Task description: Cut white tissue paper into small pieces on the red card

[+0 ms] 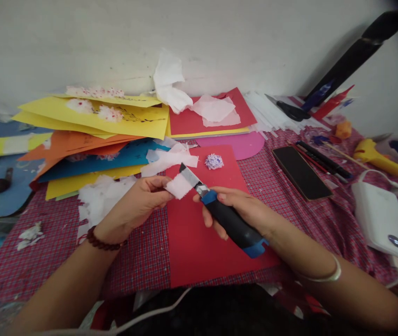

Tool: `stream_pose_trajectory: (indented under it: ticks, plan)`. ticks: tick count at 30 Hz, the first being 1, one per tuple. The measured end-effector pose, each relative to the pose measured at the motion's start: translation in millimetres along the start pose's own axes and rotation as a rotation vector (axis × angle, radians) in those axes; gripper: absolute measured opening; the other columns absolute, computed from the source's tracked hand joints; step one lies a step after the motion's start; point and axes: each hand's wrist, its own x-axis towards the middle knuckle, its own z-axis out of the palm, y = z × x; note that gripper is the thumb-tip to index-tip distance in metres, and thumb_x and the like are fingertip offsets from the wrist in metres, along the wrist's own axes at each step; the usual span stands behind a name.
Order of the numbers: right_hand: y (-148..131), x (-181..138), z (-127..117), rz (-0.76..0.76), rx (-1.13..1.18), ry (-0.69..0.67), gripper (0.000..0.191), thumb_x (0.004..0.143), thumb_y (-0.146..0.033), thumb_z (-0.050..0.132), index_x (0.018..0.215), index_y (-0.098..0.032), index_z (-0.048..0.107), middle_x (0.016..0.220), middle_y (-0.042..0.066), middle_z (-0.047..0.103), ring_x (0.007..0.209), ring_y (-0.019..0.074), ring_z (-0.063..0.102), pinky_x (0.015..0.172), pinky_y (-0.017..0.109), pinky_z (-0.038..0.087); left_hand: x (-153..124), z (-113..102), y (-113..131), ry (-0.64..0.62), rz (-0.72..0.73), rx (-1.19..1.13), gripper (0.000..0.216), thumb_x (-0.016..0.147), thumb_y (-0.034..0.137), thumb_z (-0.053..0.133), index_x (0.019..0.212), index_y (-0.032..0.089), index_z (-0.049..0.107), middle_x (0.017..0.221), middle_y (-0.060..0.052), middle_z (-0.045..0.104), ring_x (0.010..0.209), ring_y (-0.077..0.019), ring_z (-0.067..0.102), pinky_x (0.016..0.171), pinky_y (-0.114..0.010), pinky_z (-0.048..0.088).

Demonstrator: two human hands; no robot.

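Between the thumb and fingers of my left hand (150, 193) is a small folded piece of white tissue paper (179, 186). My right hand (236, 210) is wrapped round the black and blue handle of a utility knife (232, 221). Its blade points up and to the left, right beside the tissue piece; I cannot tell whether it touches. Below both hands lies a red sheet of paper (199, 247). A fluffy white and purple paper flower (214, 161) sits on its upper part. Torn tissue paper (101, 198) lies behind my left wrist.
Yellow cards with flowers (97, 116) are stacked at the back left. A black phone (300, 172), a white power bank (383, 221) and a yellow glue gun (383, 158) lie on the right. Scissors (290, 109) rest at the back right on the checked cloth (136, 261).
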Motion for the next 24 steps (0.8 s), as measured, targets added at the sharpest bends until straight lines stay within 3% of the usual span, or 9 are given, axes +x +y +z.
stream_pose_trajectory:
  ticks: [2,5,7,9,12,15,20,24]
  plan:
    - [0.5,0.1,-0.2,-0.005,-0.007,-0.005,0.040,0.099,-0.036,0.048,0.127,-0.010,0.058,0.084,0.007,0.071,0.055,0.0118,0.065,0.050,0.022,0.051,0.8,1.7,-1.9,0.019,-0.023,-0.109,0.011,0.066,0.005,0.072,0.071,0.015,0.073,0.056,0.000,0.062,0.044,-0.0061,0.048,0.043,-0.018,0.036]
    - [1.8,0.4,-0.9,-0.011,0.001,-0.010,0.040,0.099,-0.036,0.048,0.127,-0.010,0.058,0.085,0.007,0.071,0.055,0.0121,0.065,0.051,0.023,0.052,1.2,1.5,-2.2,-0.007,-0.024,-0.252,0.011,0.065,0.008,0.069,0.072,0.016,0.070,0.057,-0.001,0.064,0.047,-0.0106,0.057,0.044,-0.020,0.043]
    - [2.2,0.3,-0.9,-0.017,0.004,-0.011,0.039,0.098,-0.036,0.048,0.126,-0.011,0.058,0.085,0.007,0.071,0.056,0.0122,0.065,0.051,0.023,0.052,1.0,0.2,-1.0,-0.039,-0.038,-0.298,0.004,0.068,0.017,0.070,0.072,0.017,0.069,0.058,-0.002,0.065,0.048,-0.0132,0.060,0.044,-0.022,0.045]
    - [2.1,0.1,0.0,-0.020,0.005,-0.009,0.038,0.098,-0.036,0.048,0.125,-0.011,0.059,0.085,0.007,0.071,0.055,0.0119,0.065,0.052,0.023,0.052,1.0,-0.6,-0.5,-0.045,-0.048,-0.313,0.011,0.076,0.030,0.070,0.077,0.019,0.069,0.059,-0.002,0.065,0.047,-0.0133,0.059,0.040,-0.022,0.043]
    - [1.2,-0.6,3.2,0.004,0.006,-0.003,0.038,0.098,-0.035,0.049,0.124,-0.011,0.060,0.084,0.006,0.070,0.055,0.0114,0.065,0.052,0.022,0.052,2.0,1.6,-3.2,0.005,-0.055,-0.260,0.020,0.078,0.038,0.074,0.085,0.020,0.070,0.058,0.001,0.061,0.041,-0.0084,0.051,0.034,-0.018,0.033]
    - [0.7,-0.7,6.7,0.027,-0.003,0.011,0.038,0.097,-0.035,0.049,0.125,-0.011,0.060,0.082,0.006,0.070,0.055,0.0112,0.064,0.051,0.022,0.051,2.3,7.5,-6.4,0.045,-0.079,-0.171,0.021,0.069,0.030,0.084,0.082,0.019,0.072,0.055,0.003,0.057,0.039,-0.0037,0.042,0.034,-0.014,0.026]
    - [1.4,0.1,7.2,0.045,-0.015,-0.022,0.038,0.097,-0.037,0.050,0.124,-0.012,0.061,0.082,0.005,0.070,0.054,0.0107,0.063,0.050,0.022,0.051,1.1,10.4,-2.6,-0.044,-0.073,-0.057,0.020,0.068,0.025,0.084,0.057,0.016,0.069,0.047,0.003,0.048,0.039,-0.0026,0.034,0.035,-0.015,0.023]
    - [0.5,-1.2,5.3,0.096,-0.022,-0.043,0.037,0.098,-0.036,0.049,0.122,-0.011,0.061,0.082,0.005,0.069,0.055,0.0102,0.063,0.051,0.021,0.052,1.5,-0.9,6.0,-0.077,-0.106,0.057,0.018,0.067,0.026,0.084,0.056,0.018,0.071,0.043,0.002,0.046,0.037,-0.0036,0.033,0.034,-0.016,0.021]
